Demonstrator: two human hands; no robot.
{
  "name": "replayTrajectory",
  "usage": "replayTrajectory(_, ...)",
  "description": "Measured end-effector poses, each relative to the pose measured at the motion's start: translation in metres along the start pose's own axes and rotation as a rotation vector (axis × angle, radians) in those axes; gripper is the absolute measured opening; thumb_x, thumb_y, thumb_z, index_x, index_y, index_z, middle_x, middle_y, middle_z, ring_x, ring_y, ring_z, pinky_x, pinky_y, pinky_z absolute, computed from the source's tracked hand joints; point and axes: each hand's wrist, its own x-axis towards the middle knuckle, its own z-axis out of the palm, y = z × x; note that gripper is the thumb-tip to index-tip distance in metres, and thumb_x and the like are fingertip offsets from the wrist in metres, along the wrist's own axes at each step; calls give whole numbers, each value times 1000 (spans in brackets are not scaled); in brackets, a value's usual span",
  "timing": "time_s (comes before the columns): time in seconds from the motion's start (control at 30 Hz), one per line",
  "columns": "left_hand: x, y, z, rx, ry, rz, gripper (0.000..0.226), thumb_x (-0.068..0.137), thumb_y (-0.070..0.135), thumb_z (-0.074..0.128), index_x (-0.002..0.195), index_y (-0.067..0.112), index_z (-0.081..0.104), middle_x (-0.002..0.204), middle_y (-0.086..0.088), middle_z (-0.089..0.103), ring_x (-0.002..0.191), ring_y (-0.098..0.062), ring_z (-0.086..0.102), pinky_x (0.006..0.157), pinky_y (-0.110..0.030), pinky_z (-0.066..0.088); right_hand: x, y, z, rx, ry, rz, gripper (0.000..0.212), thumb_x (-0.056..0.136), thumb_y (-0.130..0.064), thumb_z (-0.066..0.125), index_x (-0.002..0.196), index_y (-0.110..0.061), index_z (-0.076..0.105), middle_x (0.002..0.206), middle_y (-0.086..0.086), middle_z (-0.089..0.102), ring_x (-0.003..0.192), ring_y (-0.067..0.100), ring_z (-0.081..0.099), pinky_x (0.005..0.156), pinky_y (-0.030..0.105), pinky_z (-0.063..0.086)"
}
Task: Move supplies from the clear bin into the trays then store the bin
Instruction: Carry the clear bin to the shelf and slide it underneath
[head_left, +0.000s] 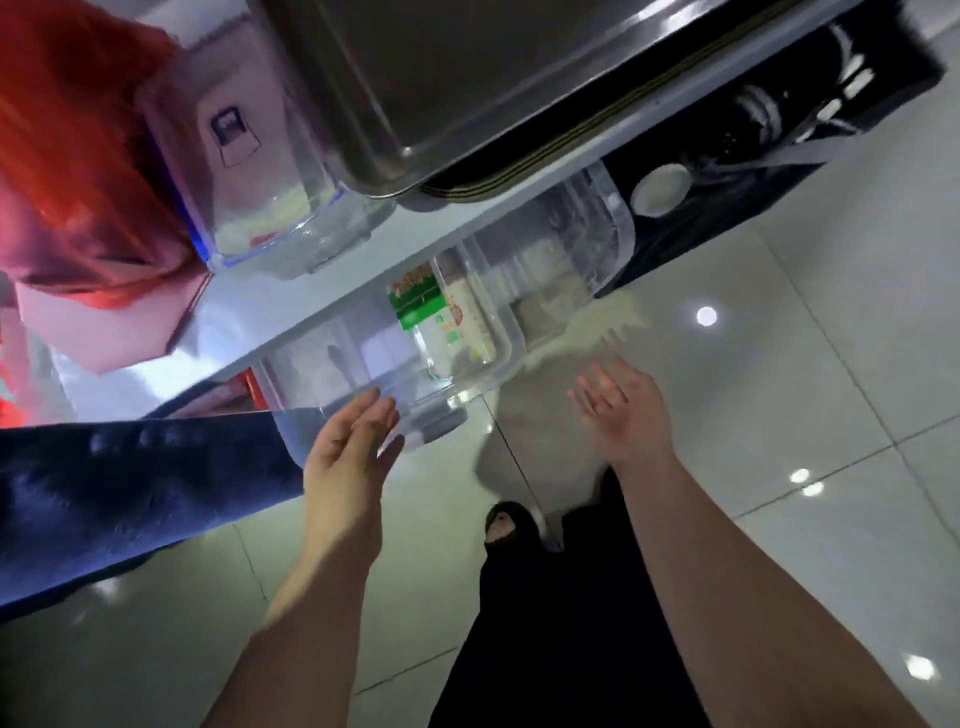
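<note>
a: where's the clear bin (467, 343)?

b: low down, under the edge of the steel table (311, 312). its near corner sticks out over the floor towards the person. i can't tell whether it sits on the floor or on a lower shelf.

a: anything in it?

b: a green and white packet (422, 306) against the wall of the bin. the rest inside is too blurred to name.

a: and the hands?

b: the left hand (353, 447) is at the bin's near corner, fingers straight and close together, gripping nothing. they look to be against the plastic, but i can't say whether they press it. the right hand (621, 410) is apart from the bin, over the floor, with fingers spread and relaxed and holding nothing.

a: what's on the table?

b: a metal tray (467, 78) lying flat near the edge, and just left of it a clear container (270, 218) with a blue edge. the tabletop is shiny steel.

a: the room?

b: glossy pale floor tiles (805, 415) with thin dark joints, and ceiling lights mirrored in them as white spots. there's something black (753, 130) under the far end of the table. a red cloth (67, 130) shows far left, with dark blue fabric (130, 493) below it.
</note>
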Motion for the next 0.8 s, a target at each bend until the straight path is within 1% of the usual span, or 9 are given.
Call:
replayTrajectory(0.1, 13, 25, 75, 41, -361, -163, 37, 92, 31, 54, 128, 21, 59, 127, -3, 64, 116, -19, 61, 97, -41, 48, 19, -21, -7, 154, -24, 107, 26, 92, -23, 51, 113, -9, 56, 124, 15, 56, 108, 32, 57, 75, 47, 53)
replayTrajectory(0.2, 30, 35, 141, 10, -500, -242, 35, 93, 33, 50, 124, 19, 59, 128, -11, 61, 118, -30, 58, 99, -50, 47, 49, -34, -12, 296, -75, 249, 32, 91, -28, 54, 116, -7, 52, 126, 19, 52, 109, 38, 54, 74, 54, 50)
replayTrajectory(0.3, 53, 40, 189, 58, -527, -275, 36, 81, 31, 62, 115, 19, 59, 126, -17, 57, 117, -37, 55, 103, -55, 42, 90, -35, -11, 368, -114, 342, 46, 87, -30, 61, 124, -8, 46, 126, 21, 47, 114, 43, 49, 77, 60, 48)
replayTrajectory(0.43, 86, 41, 232, 182, -488, -278, 23, 80, 29, 59, 102, 22, 58, 126, -17, 52, 118, -39, 51, 103, -57, 40, 157, -26, -4, 445, -152, 404, 63, 82, -33, 67, 133, -13, 36, 127, 23, 41, 107, 52, 49, 74, 64, 50)
replayTrajectory(0.5, 97, 40, 247, 253, -484, -262, 23, 76, 31, 60, 97, 22, 57, 124, -16, 49, 125, -41, 46, 105, -59, 37, 187, -16, 5, 461, -174, 441, 67, 80, -31, 70, 133, -11, 37, 132, 24, 40, 110, 53, 49, 74, 65, 51)
replayTrajectory(0.57, 103, 40, 259, 312, -517, -246, 21, 76, 32, 63, 94, 22, 59, 121, -15, 51, 130, -41, 44, 103, -61, 38, 213, -5, 15, 462, -207, 440, 53, 80, -24, 70, 124, -6, 46, 129, 24, 45, 107, 51, 55, 70, 63, 52)
replayTrajectory(0.67, 108, 35, 274, 497, -557, -211, 21, 75, 34, 71, 87, 17, 66, 117, -15, 58, 122, -39, 53, 94, -60, 46, 245, 9, 30, 505, -225, 456, 33, 86, -14, 63, 116, -1, 59, 124, 23, 58, 99, 43, 64, 72, 56, 53)
replayTrajectory(0.73, 110, 32, 283, 624, -584, -222, 33, 75, 30, 74, 103, 13, 65, 129, -18, 57, 124, -37, 53, 94, -57, 48, 259, 15, 40, 461, -269, 455, 38, 88, -14, 57, 125, -3, 55, 122, 18, 59, 102, 37, 62, 77, 50, 53)
replayTrajectory(0.8, 113, 27, 292, 698, -598, -222, 40, 79, 28, 66, 114, 11, 63, 132, -17, 58, 121, -35, 55, 95, -56, 48, 271, 20, 47, 394, -333, 461, 30, 91, -15, 50, 119, -6, 55, 107, 15, 63, 91, 31, 63, 81, 41, 52)
